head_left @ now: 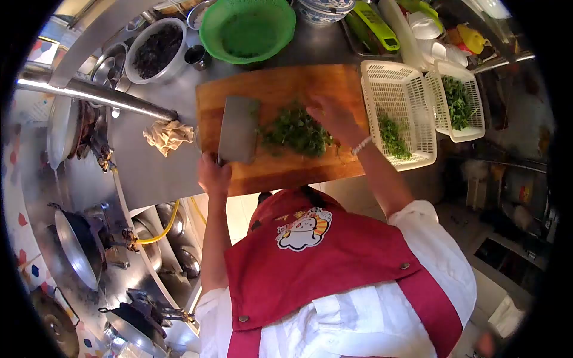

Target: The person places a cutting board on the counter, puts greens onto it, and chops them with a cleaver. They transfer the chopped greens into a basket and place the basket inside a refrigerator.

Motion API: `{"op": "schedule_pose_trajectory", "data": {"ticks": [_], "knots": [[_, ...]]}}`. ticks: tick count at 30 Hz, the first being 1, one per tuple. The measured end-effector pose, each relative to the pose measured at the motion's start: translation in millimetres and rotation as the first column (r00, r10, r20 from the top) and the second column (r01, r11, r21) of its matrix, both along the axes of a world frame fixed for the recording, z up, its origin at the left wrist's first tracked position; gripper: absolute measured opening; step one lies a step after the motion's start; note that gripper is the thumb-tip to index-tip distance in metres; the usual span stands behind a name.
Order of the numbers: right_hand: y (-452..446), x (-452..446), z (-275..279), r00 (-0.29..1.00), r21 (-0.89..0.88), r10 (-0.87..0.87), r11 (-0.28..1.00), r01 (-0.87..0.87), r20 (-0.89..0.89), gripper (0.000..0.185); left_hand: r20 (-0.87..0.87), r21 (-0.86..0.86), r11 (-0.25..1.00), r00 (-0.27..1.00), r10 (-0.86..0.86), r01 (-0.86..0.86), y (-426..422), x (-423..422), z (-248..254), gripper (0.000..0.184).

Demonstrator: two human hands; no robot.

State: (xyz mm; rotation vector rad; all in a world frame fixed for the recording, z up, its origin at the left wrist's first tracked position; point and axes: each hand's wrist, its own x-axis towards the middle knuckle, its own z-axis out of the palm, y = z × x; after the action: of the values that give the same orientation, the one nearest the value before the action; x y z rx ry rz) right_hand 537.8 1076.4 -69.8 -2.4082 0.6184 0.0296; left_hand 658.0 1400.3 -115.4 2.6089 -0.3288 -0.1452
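Observation:
My left hand (pixel 215 175) is closed round the handle of a cleaver (pixel 239 130). The broad grey blade lies over the left part of a wooden cutting board (pixel 277 85), beside a loose heap of leafy green herbs (pixel 298 131). At the heap's upper right edge is my right hand (pixel 335 118), its fingers stretched out and slightly apart. The fingertips are close to the leaves; whether they press on them I cannot tell.
Two white baskets with greens, a larger one (pixel 427 156) and a smaller one (pixel 443 122), stand right of the board. Behind it are a green basin (pixel 248 30) and a bowl of dark food (pixel 158 51). A crumpled cloth (pixel 168 137) lies left; woks (pixel 77 247) stand further left.

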Motion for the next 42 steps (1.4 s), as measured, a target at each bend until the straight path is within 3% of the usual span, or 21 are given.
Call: {"op": "schedule_pose_trajectory", "data": {"ticks": [3, 6, 9, 12, 15, 18, 21, 24, 27, 30, 33, 35, 37, 39, 42], "knots": [[-16.7, 35.7, -8.7, 0.986, -0.071, 0.136, 0.989, -0.129, 0.095, 0.074, 0.035, 0.005, 1.000, 0.999, -0.017, 0.017, 1.2, -0.5, -4.8, 0.036], [-2.0, 48.2, -35.7, 0.981, -0.184, 0.193, 0.964, -0.191, -0.009, 0.082, 0.038, -0.017, 0.998, 0.998, -0.052, 0.052, 2.7, 0.4, -2.8, 0.035], [28.9, 29.0, -29.0, 0.951, -0.269, 0.272, 0.914, -0.303, -0.148, 0.090, 0.009, -0.079, 0.996, 0.999, -0.044, 0.045, 4.1, 1.7, -0.7, 0.031], [63.7, -1.3, -0.5, 0.944, -0.217, 0.280, 0.924, -0.314, -0.175, 0.080, -0.087, -0.122, 0.981, 0.983, -0.164, 0.153, 15.5, 18.4, -13.1, 0.027], [68.7, -12.0, -20.7, 0.971, -0.271, 0.233, 0.933, -0.238, -0.053, 0.070, -0.204, -0.073, 0.989, 0.968, -0.144, 0.132, 19.6, 34.4, -9.8, 0.025], [59.3, -11.0, -42.0, 0.976, -0.149, 0.195, 0.972, -0.179, 0.097, 0.064, 0.090, 0.024, 0.994, 0.990, -0.112, 0.110, 1.4, 19.7, 46.2, 0.027], [53.9, -5.5, -43.3, 0.960, -0.068, 0.187, 0.982, -0.176, 0.210, 0.066, 0.238, 0.144, 0.971, 0.946, -0.220, 0.190, -12.1, 5.2, 75.4, 0.025], [46.9, -10.1, -23.8, 0.938, 0.057, 0.225, 0.967, -0.249, 0.264, 0.076, 0.163, 0.204, 0.916, 0.911, -0.379, 0.345, -15.9, -9.7, 74.1, 0.026], [20.5, -17.3, 19.0, 0.982, 0.228, 0.126, 0.961, -0.156, 0.140, 0.085, -0.041, 0.110, 0.895, 0.901, -0.431, 0.433, -21.7, -16.2, 70.8, 0.026], [-2.0, -28.9, 8.1, 0.997, 0.068, 0.066, 0.995, -0.068, 0.032, 0.093, 0.012, 0.001, 0.909, 0.909, -0.417, 0.417, -30.4, -23.1, 61.8, 0.028], [1.3, -39.2, -20.1, 0.972, -0.151, 0.176, 0.977, -0.153, 0.158, 0.099, -0.125, -0.119, 0.888, 0.880, -0.458, 0.445, -30.8, -17.8, 46.6, 0.027], [26.3, -43.7, -19.3, 0.993, -0.153, 0.112, 0.983, -0.105, 0.038, 0.097, -0.264, -0.170, 0.922, 0.885, -0.383, 0.348, -23.7, -8.0, 14.0, 0.025], [51.7, -44.1, -18.8, 0.998, -0.144, 0.049, 0.988, -0.054, -0.038, 0.096, -0.461, -0.248, 0.949, 0.838, -0.292, 0.195, -22.6, -2.8, 17.1, 0.022], [65.5, -38.3, -20.6, 0.998, -0.130, -0.008, 0.992, 0.000, -0.060, 0.094, -0.683, -0.320, 0.947, 0.701, -0.206, -0.033, -30.1, 1.4, 57.6, 0.019], [72.1, -20.1, -38.4, 0.999, 0.014, -0.001, 1.000, 0.000, 0.045, 0.091, -0.676, -0.395, 0.911, 0.711, -0.197, -0.123, -16.0, -1.7, 58.2, 0.015]]}}
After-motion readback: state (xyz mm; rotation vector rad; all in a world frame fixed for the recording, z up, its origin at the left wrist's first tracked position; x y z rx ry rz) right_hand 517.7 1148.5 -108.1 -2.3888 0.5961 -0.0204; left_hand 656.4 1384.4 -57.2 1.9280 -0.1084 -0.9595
